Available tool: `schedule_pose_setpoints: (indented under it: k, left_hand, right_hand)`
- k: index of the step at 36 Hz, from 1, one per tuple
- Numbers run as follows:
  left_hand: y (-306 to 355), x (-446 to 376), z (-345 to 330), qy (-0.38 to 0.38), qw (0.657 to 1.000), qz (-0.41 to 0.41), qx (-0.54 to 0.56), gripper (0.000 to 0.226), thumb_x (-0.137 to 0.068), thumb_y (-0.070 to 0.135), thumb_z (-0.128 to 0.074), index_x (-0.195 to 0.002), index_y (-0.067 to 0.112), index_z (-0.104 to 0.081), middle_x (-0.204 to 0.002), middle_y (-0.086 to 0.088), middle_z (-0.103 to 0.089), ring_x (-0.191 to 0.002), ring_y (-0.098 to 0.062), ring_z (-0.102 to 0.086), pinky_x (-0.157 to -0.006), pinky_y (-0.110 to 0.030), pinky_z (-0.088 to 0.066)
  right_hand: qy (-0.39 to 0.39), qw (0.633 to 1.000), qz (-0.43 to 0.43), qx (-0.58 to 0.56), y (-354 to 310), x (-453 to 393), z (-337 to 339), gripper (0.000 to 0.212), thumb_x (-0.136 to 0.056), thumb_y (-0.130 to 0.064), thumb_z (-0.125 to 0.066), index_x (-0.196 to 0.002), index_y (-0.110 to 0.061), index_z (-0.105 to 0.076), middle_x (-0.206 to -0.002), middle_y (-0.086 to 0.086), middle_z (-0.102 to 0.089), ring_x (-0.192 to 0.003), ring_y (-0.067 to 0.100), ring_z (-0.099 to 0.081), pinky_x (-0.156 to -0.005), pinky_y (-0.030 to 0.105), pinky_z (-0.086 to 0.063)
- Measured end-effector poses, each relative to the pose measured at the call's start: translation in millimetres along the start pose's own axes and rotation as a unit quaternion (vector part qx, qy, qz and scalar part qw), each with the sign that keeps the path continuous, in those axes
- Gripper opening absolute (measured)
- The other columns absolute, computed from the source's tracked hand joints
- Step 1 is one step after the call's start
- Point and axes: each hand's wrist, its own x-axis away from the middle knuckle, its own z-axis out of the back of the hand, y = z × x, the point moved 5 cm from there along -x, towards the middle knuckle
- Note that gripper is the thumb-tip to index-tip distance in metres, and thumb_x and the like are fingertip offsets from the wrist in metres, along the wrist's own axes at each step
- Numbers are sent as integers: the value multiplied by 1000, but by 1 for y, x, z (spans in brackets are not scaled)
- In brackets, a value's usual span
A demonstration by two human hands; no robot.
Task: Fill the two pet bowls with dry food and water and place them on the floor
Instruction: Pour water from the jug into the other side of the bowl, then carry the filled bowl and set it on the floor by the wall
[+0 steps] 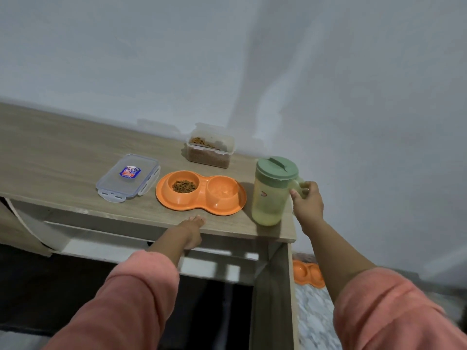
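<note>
Nothing legible — the lid [128,177] bears a blue-and-red sticker, its print too blurred to read.

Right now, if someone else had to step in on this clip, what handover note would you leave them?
Hands: the right hand grips the handle of the green-lidded pitcher, which stands on the desk. The left hand rests on the desk's front edge, holding nothing.
Things: the orange double bowl sits on the desk. Its left well holds kibble; whether the right well holds water, I cannot tell. The open kibble container stands behind it, its lid lying to the left. A second orange double bowl is on the floor beside the desk.
Done: dry food in.
Left: check the water, then set the bowl on the floor.
</note>
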Motion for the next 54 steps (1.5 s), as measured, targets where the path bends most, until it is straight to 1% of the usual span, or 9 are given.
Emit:
schedule_pose_setpoints:
  k: [6, 9, 14, 19, 22, 29, 38, 49, 54]
  left_hand:
    - [0, 0, -8, 59, 997, 4, 51, 70, -92, -1, -38, -155, 15, -12, -163, -6, -6, -150, -22, -11, -121, -32, -13]
    - [-3, 4, -12, 119, 988, 11, 102, 60, -94, 4, -37, -153, 14, -25, -160, -9, -21, -147, -23, -22, -119, -31, -19]
    - [-19, 9, -9, 209, 963, 19, 170, 44, -96, 13, -43, -139, 7, -47, -142, -14, -50, -130, -29, -48, -108, -31, -36]
    - [-39, 13, 5, 284, 938, 73, 186, 37, -95, 16, -45, -125, -4, -49, -128, -24, -50, -118, -38, -49, -98, -40, -40]
    - [-52, 7, 18, 302, 930, 105, 180, 43, -96, 22, -45, -126, -8, -45, -128, -25, -48, -119, -38, -45, -101, -43, -37]
    - [-81, -23, 46, 285, 910, 181, 241, 64, -94, 42, -48, -132, -9, -41, -133, -28, -49, -123, -41, -47, -102, -44, -41]
    - [-105, -70, 74, 217, 926, 202, 235, 80, -90, 62, -42, -130, -7, -47, -131, -25, -54, -121, -40, -52, -98, -44, -43]
    - [-108, -105, 88, 140, 962, 178, 152, 67, -94, 48, -40, -136, -4, -44, -136, -21, -47, -129, -35, -39, -99, -46, -40]
    - [-111, -107, 90, 125, 954, 190, 193, 64, -93, 45, -48, -137, -2, -42, -142, -21, -37, -132, -36, -36, -103, -48, -37]
  right_hand:
    - [21, 999, -46, -7, 18, 13, 2, 26, -94, -21, -57, -118, -16, -49, -107, 3, -56, -99, 29, -59, -92, 44, -50]
    - [36, 997, -71, -11, 28, 21, 2, 38, -92, -26, -59, -127, -18, -45, -115, 9, -59, -107, 30, -57, -93, 36, -46]
    - [96, 946, -297, -90, 58, 37, -12, 56, -88, -17, -60, -136, -3, -34, -133, 23, -50, -119, 39, -52, -97, 41, -46]
    - [-25, 935, -350, -49, 92, 46, -55, 30, -81, -21, -54, -102, -1, -58, -91, 17, -61, -97, 36, -64, -88, 40, -54]
    - [-65, 932, -346, -92, 86, 52, -83, 25, -82, -18, -60, -101, -2, -56, -97, 18, -60, -88, 30, -63, -90, 46, -55]
    - [-90, 939, -325, -74, 57, 52, -128, 58, -81, -37, -65, -125, -1, -54, -120, 17, -60, -109, 32, -60, -97, 43, -50]
    - [-29, 935, -349, -52, 28, 35, -172, 69, -78, -49, -68, -125, 0, -56, -123, 17, -62, -113, 33, -60, -97, 42, -50]
    - [85, 916, -391, -29, 19, 33, -191, 63, -83, -40, -67, -127, 3, -53, -132, 19, -54, -123, 33, -51, -97, 37, -45]
    - [99, 901, -421, -40, 16, 48, -197, 67, -82, -44, -63, -131, -2, -50, -133, 17, -53, -120, 32, -53, -87, 34, -46]
